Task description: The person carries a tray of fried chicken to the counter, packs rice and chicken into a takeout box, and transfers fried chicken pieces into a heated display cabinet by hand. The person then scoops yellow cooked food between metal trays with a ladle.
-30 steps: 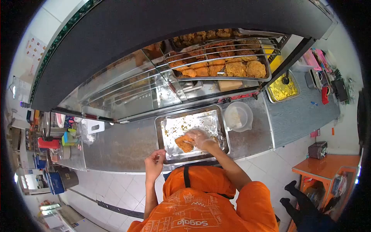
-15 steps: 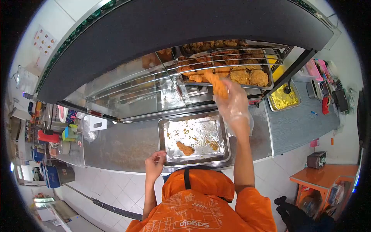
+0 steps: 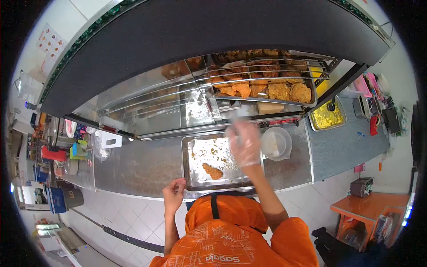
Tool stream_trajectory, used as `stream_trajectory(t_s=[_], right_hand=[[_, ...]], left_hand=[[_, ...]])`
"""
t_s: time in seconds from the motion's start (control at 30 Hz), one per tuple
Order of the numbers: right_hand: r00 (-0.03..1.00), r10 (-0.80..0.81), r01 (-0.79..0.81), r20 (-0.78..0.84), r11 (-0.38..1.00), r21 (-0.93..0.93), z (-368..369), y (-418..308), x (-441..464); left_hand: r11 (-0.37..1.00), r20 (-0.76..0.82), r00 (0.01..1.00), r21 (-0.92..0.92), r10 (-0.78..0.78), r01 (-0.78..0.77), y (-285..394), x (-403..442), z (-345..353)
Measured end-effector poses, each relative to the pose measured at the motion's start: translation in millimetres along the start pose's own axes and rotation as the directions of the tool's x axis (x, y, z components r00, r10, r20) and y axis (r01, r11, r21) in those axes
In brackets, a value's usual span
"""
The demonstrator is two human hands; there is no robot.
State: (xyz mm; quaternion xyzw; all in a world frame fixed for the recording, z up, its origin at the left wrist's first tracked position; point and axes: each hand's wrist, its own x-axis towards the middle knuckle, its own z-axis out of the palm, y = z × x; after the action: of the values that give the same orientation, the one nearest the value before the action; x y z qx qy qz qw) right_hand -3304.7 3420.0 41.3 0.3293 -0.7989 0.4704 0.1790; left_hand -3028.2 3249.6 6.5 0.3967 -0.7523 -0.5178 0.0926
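My right hand (image 3: pixel 245 143), in a clear glove and blurred by motion, is above the right part of a metal tray (image 3: pixel 202 144); no food shows in it. One small piece of fried chicken (image 3: pixel 213 171) lies in this tray among loose crumbs. At the tray's left front corner is my left hand (image 3: pixel 174 188), bare, its fingers bent together near the rim. Several fried pieces (image 3: pixel 279 90) fill a tray on the rack inside the glass cabinet (image 3: pixel 155 129).
Right of the metal tray stands a clear plastic tub (image 3: pixel 276 143). A tray with yellow contents (image 3: pixel 328 115) sits on the grey side table (image 3: pixel 331 149). The cabinet's dark top (image 3: pixel 191 35) overhangs the counter (image 3: pixel 138 169). Another person's dark-clothed legs (image 3: pixel 329 247) show at lower right.
One large fried piece went from the metal tray to the cabinet rack in my right hand. That hand has since come back over the tray without it. My left hand has barely moved.
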Motion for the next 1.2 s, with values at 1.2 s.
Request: stream_trajectory(t_s=[1.2], right_hand=[[0.729, 0.444, -0.502, 0.52, 0.864, -0.035, 68.9, 93.0, -89.2]], left_hand=[[0.998, -0.296, 0.954, 0.062, 0.051, -0.034, -78.1, 86.1, -46.8]])
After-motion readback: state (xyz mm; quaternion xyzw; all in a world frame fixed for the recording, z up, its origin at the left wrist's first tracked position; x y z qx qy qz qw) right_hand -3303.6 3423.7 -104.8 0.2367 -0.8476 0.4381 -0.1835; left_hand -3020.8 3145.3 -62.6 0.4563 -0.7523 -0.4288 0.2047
